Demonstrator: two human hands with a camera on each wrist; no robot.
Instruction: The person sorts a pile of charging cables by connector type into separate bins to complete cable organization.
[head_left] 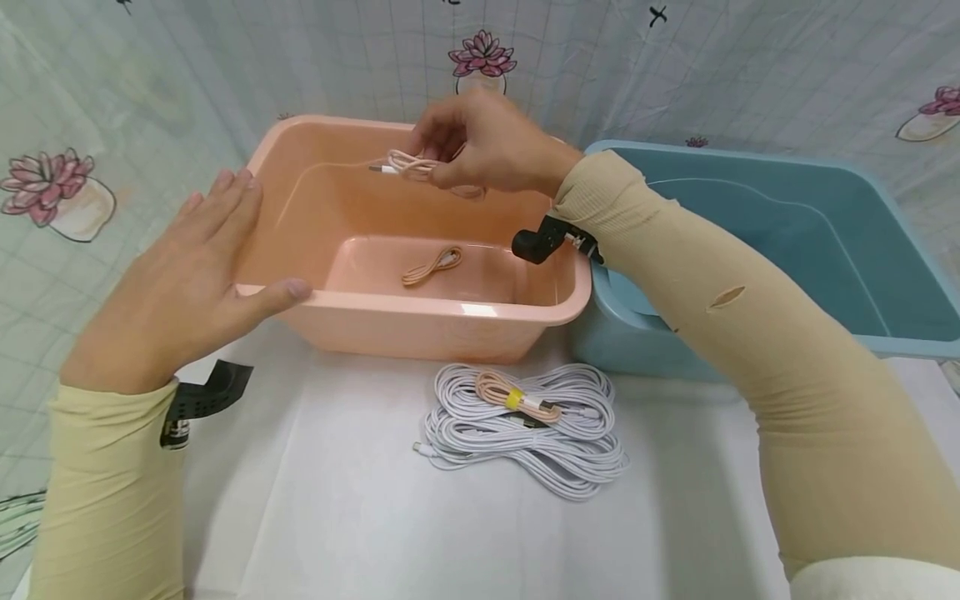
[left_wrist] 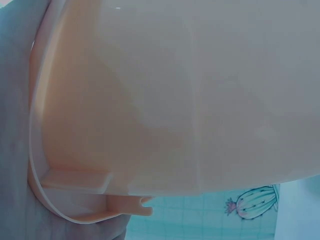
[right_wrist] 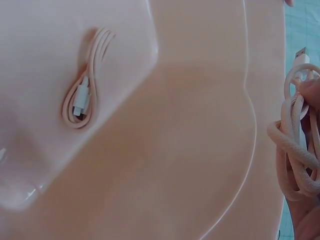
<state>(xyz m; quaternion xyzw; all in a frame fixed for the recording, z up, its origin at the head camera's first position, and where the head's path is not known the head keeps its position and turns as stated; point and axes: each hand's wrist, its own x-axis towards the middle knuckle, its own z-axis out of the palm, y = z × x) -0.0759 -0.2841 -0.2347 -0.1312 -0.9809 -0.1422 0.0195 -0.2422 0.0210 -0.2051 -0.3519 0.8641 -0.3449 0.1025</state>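
Note:
My right hand (head_left: 491, 146) pinches a coiled peach USB cable (head_left: 412, 165) over the back part of the peach basin (head_left: 435, 310). In the right wrist view the same cable (right_wrist: 299, 140) shows its loops and a white plug at the top. Another peach cable (head_left: 432, 266) lies bundled on the basin floor; its white connector (right_wrist: 81, 97) shows in the right wrist view. With fingers straight, my left hand (head_left: 187, 275) rests on the basin's left rim, thumb along the front edge. The left wrist view shows the basin's outer wall (left_wrist: 150, 100) close up, the hand at its rim.
In front of the basin, coiled white cables (head_left: 525, 450) lie on the white-covered table (head_left: 360, 517), with a yellow-banded peach cable (head_left: 501, 390) on top. A blue basin (head_left: 795, 225) stands to the right, partly behind my right arm. Patterned sheeting (head_left: 360, 58) hangs behind.

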